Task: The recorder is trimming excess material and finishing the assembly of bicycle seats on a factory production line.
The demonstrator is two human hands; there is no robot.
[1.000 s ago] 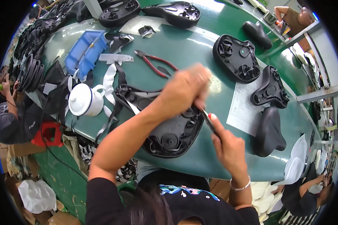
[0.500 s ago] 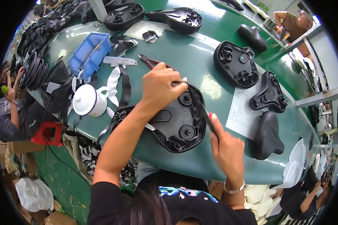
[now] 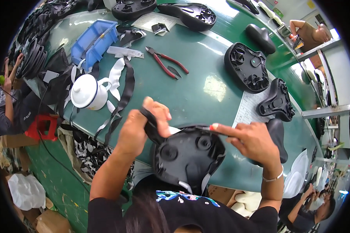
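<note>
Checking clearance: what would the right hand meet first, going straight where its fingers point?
Likely the upturned black saddle, at its far rim, just left of the right hand; the left hand lies beyond. Depth is unclear, so it might skim over.

Definitely a workshop, more like a small factory floor that dealt in saddles. A long green worktable (image 3: 194, 101) had an upturned saddle (image 3: 187, 157) being worked on at its near edge, another upturned saddle shell (image 3: 247, 68) farther back, and red-handled pliers (image 3: 167, 64) plus a blue parts bin (image 3: 95, 42) lying out. Black and white offcuts (image 3: 92, 151) littered the green floor (image 3: 52, 163) near a cardboard box (image 3: 52, 221), and a co-worker (image 3: 309, 37) was visible across the way.
</note>
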